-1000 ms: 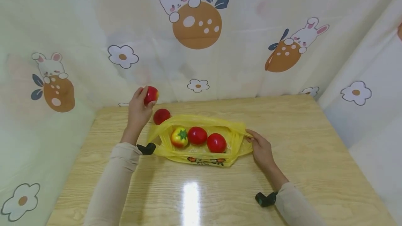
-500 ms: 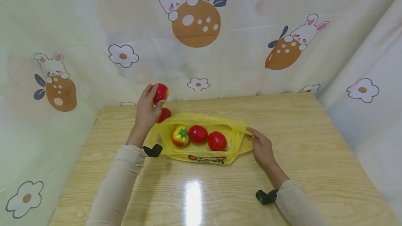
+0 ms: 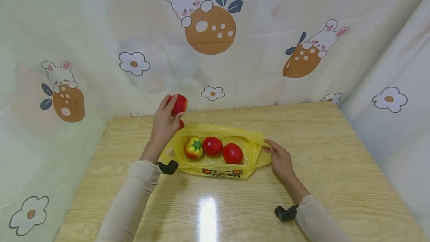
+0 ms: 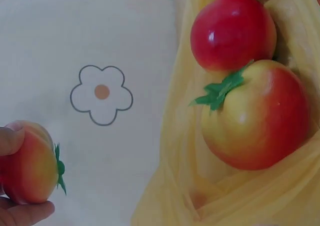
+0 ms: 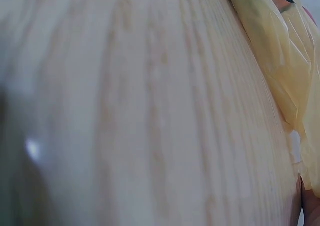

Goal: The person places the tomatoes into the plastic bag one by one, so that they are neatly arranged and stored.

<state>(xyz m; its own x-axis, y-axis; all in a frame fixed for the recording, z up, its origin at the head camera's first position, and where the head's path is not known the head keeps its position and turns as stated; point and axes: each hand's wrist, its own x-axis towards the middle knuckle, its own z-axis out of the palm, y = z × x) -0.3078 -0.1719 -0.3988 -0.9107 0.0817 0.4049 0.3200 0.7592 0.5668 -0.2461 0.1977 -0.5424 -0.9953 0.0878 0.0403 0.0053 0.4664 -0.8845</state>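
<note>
Raised over the back left of the table, my left hand grips a red-and-yellow toy tomato whose green leafy top shows in the left wrist view. A yellow plastic bag lies with its mouth spread to the right of that hand. Inside it are a yellow-red toy tomato with a green top and two round red ones, a middle tomato and a right tomato. My right hand pinches the bag's right end. Another red fruit is mostly hidden behind my left hand.
The wooden table runs back to a curtain printed with rabbits and flowers. Black wrist devices, a left one and a right one, stick out from the sleeves.
My left hand has moved to the right with the tomato, closer to the bag, and now covers most of the red fruit behind it. The right hand keeps its hold on the bag.
</note>
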